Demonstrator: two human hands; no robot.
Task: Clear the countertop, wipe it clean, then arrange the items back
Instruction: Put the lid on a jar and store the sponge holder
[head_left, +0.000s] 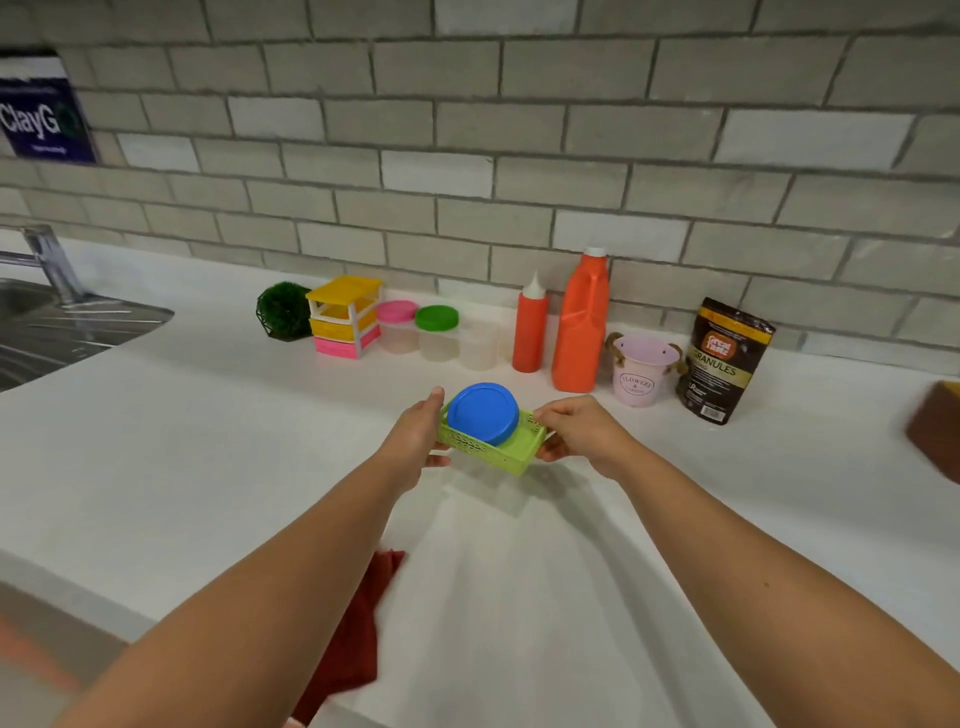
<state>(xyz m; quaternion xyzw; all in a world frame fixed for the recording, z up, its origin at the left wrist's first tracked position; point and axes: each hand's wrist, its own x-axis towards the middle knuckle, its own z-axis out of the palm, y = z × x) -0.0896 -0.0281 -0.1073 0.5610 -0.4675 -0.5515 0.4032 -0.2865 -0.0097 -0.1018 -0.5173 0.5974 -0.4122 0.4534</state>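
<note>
Now two hands (415, 441) (582, 431) grip one basket (483, 455) holding one lid (483, 413).

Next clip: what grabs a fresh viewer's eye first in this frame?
The eye lands dead centre: the left hand and right hand grip the ends of a lime-green basket with a blue lid in it, over the white countertop. Behind, against the tiled wall, an orange jug and a red squeeze bottle stand upright side by side. A red cloth shows at the counter's near edge.
</note>
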